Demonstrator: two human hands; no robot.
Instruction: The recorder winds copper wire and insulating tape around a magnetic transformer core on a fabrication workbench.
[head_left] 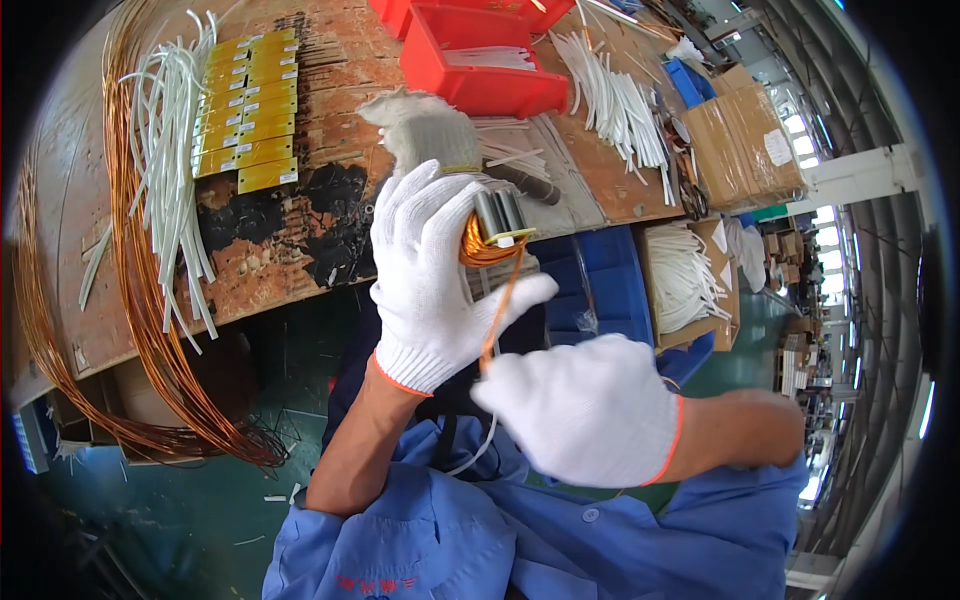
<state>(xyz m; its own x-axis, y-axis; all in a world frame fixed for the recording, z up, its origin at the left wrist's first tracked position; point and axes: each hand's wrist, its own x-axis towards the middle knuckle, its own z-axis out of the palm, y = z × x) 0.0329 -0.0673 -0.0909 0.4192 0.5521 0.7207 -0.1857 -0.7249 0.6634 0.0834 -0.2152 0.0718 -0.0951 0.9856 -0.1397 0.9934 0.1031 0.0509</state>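
My left hand (425,265), in a white knitted glove, is wrapped round a copper wire coil (477,245) with dark grey cylindrical pieces (498,214) beside its winding. An orange-coloured copper lead (503,303) runs down from the coil to my right hand (590,410). That hand, gloved the same way, is closed in a fist on the lead's lower end. A thin white tube (489,440) hangs below the right fist; whether it is joined to the lead is hidden. Both hands are in front of the table's near edge.
Long bundled copper wires (125,200), white sleeving tubes (165,150) and yellow strips (250,105) lie on the worn wooden table (330,70). Red bins (480,85) stand farther back. At right are a cardboard box (745,140), blue crates (590,285) and a carton of tubes (685,275).
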